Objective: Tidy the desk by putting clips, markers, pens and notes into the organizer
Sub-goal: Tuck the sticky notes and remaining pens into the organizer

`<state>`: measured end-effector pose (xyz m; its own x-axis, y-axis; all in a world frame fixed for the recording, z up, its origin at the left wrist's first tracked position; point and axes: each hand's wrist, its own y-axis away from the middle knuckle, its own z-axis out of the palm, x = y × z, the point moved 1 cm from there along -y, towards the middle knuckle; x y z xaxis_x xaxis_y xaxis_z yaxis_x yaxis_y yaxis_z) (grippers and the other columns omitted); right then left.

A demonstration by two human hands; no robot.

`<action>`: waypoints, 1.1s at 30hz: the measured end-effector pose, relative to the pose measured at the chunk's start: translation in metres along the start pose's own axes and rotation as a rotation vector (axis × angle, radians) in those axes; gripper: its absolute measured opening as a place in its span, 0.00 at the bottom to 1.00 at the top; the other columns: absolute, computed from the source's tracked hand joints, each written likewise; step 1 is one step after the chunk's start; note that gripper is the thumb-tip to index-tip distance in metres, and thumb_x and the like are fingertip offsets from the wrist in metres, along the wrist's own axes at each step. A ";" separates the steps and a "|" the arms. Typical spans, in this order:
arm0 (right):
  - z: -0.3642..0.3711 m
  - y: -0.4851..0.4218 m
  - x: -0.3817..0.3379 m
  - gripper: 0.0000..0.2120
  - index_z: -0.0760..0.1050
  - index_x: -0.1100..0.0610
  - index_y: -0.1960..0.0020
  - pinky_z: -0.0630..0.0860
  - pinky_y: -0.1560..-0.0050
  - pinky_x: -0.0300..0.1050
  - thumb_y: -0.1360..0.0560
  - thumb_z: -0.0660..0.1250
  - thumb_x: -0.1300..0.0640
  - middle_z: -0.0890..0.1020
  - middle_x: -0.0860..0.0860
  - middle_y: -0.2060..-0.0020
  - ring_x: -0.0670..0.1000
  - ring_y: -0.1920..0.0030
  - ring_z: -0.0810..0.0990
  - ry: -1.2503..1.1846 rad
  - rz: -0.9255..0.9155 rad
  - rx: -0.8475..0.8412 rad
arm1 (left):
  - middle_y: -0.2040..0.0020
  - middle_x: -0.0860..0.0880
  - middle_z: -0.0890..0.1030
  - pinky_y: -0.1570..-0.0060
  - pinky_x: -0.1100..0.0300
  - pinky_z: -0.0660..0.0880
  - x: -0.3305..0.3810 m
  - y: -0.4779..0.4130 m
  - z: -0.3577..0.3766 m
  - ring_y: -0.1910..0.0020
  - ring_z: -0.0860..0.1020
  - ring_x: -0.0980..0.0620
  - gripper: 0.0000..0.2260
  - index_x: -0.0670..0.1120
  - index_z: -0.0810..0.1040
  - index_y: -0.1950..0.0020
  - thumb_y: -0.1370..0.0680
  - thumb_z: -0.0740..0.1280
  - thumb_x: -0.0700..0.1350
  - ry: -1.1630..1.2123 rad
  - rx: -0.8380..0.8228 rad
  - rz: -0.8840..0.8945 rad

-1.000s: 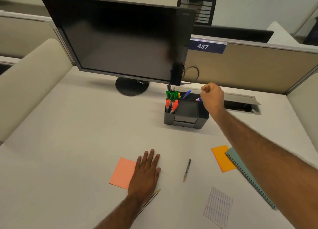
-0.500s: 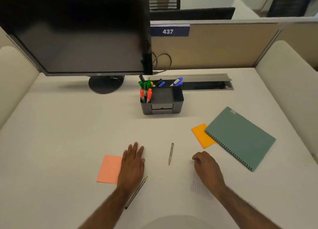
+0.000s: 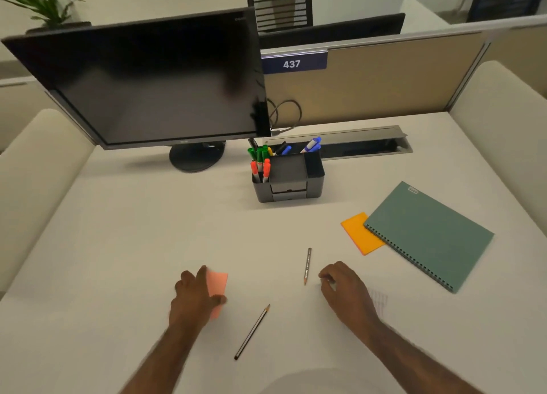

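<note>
My left hand (image 3: 194,297) grips a pink sticky note pad (image 3: 218,284), fingers and thumb curled round its edges. My right hand (image 3: 344,290) lies curled over the corner of a white printed slip (image 3: 380,300); whether it holds anything is hidden. A short pen (image 3: 307,266) lies between the hands, and a long dark pencil (image 3: 252,331) lies nearer me. An orange sticky pad (image 3: 359,233) sits to the right. The dark organizer (image 3: 288,176) stands in the middle with green, orange and blue markers in its rear slots.
A teal spiral notebook (image 3: 429,234) lies at the right, partly over the orange pad. A black monitor (image 3: 142,80) on a round stand fills the back left. A cable tray slot (image 3: 364,145) runs behind the organizer, below the partition.
My right hand came back from the organizer to the white slip. My left hand, flat before, has curled round the pink pad and shifted it to the right.
</note>
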<state>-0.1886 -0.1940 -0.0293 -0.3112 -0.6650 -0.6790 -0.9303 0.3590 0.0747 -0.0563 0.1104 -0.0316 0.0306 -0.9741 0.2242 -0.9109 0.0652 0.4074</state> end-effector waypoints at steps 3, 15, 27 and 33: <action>0.006 -0.001 -0.008 0.03 0.77 0.52 0.53 0.74 0.54 0.40 0.24 0.66 0.59 0.78 0.46 0.55 0.46 0.54 0.76 0.017 -0.041 -0.006 | 0.38 0.43 0.67 0.47 0.48 0.73 0.006 -0.007 -0.001 0.37 0.68 0.40 0.42 0.50 0.61 0.24 0.33 0.77 0.56 0.041 -0.008 -0.039; 0.021 -0.013 -0.023 0.12 0.73 0.49 0.40 0.73 0.50 0.37 0.23 0.66 0.51 0.78 0.46 0.47 0.44 0.50 0.77 -0.021 -0.020 -0.161 | 0.50 0.49 0.71 0.50 0.49 0.72 0.038 -0.022 -0.002 0.43 0.72 0.42 0.01 0.48 0.76 0.51 0.21 0.67 0.43 0.294 0.185 0.111; -0.003 -0.104 -0.078 0.04 0.79 0.48 0.54 0.79 0.64 0.39 0.23 0.67 0.49 0.80 0.42 0.62 0.45 0.63 0.81 -0.216 -0.009 -0.169 | 0.48 0.56 0.83 0.55 0.67 0.72 0.137 -0.019 -0.049 0.48 0.79 0.56 0.05 0.52 0.79 0.47 0.19 0.66 0.44 0.736 0.097 0.521; -0.054 -0.152 -0.081 0.06 0.74 0.52 0.58 0.80 0.63 0.45 0.22 0.65 0.55 0.79 0.48 0.62 0.48 0.62 0.80 -0.210 0.043 0.138 | 0.21 0.49 0.62 0.25 0.51 0.60 0.160 -0.048 -0.010 0.24 0.62 0.49 0.23 0.48 0.62 0.22 0.16 0.60 0.49 0.470 0.135 0.440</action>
<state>-0.0327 -0.2296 0.0539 -0.2894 -0.5018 -0.8151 -0.8772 0.4799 0.0161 -0.0032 -0.0461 -0.0062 -0.2079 -0.6623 0.7198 -0.9220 0.3785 0.0820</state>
